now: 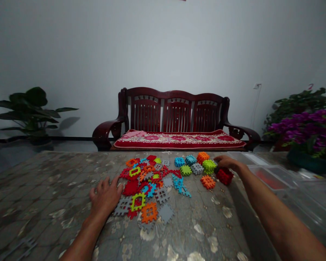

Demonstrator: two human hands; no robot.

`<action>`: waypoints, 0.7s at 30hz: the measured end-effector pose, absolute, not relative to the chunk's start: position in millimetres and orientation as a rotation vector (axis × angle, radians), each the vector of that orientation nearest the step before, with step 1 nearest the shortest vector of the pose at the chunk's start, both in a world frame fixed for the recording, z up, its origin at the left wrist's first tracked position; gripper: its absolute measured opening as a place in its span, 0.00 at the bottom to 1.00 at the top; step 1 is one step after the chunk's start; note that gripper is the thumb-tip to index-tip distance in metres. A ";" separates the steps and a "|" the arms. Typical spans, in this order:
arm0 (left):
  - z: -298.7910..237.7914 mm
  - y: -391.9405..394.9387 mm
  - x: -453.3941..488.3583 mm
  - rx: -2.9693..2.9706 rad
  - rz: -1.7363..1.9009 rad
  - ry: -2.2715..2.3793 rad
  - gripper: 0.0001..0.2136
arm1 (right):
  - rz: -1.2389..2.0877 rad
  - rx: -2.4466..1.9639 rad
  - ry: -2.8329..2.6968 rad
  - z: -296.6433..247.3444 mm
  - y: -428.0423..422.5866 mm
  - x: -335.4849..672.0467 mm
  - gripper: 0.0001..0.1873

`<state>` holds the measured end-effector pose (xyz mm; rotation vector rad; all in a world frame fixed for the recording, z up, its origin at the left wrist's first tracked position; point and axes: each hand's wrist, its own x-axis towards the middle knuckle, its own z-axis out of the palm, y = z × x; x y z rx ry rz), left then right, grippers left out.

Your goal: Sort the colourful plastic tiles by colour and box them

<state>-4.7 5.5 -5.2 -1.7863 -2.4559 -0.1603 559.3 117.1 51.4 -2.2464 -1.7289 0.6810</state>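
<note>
My left hand lies on the table with fingers spread, at the left edge of a loose pile of toothed plastic building pieces. Nearest to it are a grey window piece and a red piece. A lime frame piece and an orange window piece lie at the front of the pile. My right hand reaches in behind a red stack, beside a lime stack. Its fingers are bent over something dark, partly hidden by the stacks.
Sorted stacks include a blue one, a grey one and an orange one. Clear plastic boxes stand at the right, near a purple-flowered plant. A wooden bench stands behind the patterned table.
</note>
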 end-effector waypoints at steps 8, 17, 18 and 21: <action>1.7 2.1 -2.2 -1.806 -0.117 -2.450 0.25 | 0.712 -2.215 -1.591 62.4 96.1 552.6 0.44; 3.5 2.2 -0.7 -1.796 -0.117 -2.484 0.25 | 0.774 -2.223 -1.508 69.6 84.0 549.3 0.39; 4.5 1.8 -0.2 -1.799 -0.113 -2.488 0.25 | 0.764 -2.231 -1.508 69.5 84.3 549.6 0.38; 5.9 0.9 0.4 -1.806 -0.107 -2.487 0.26 | 0.710 -2.252 -1.522 67.3 86.6 550.6 0.34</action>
